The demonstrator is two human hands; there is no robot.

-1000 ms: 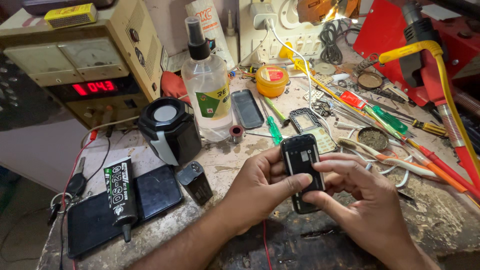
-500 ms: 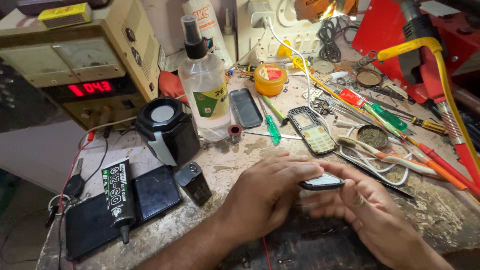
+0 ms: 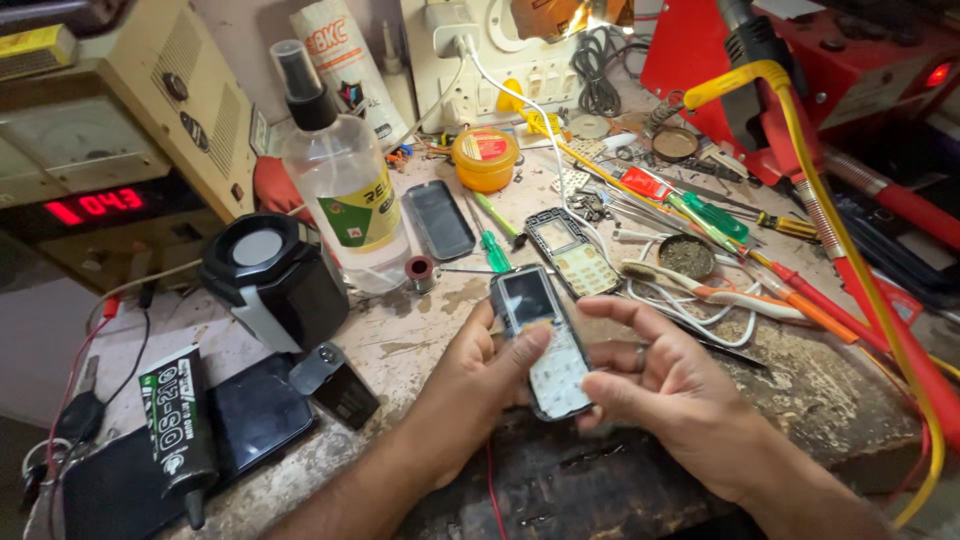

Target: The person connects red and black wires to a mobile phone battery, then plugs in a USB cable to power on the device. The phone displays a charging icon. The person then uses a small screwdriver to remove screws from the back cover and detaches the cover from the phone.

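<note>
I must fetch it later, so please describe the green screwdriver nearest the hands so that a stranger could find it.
Start at the clear spray bottle on the workbench. Right of it lies a dark phone cover, then the small green screwdriver, pointing away from the hands. It is translucent green, shorter than the tools at the right.
</note>
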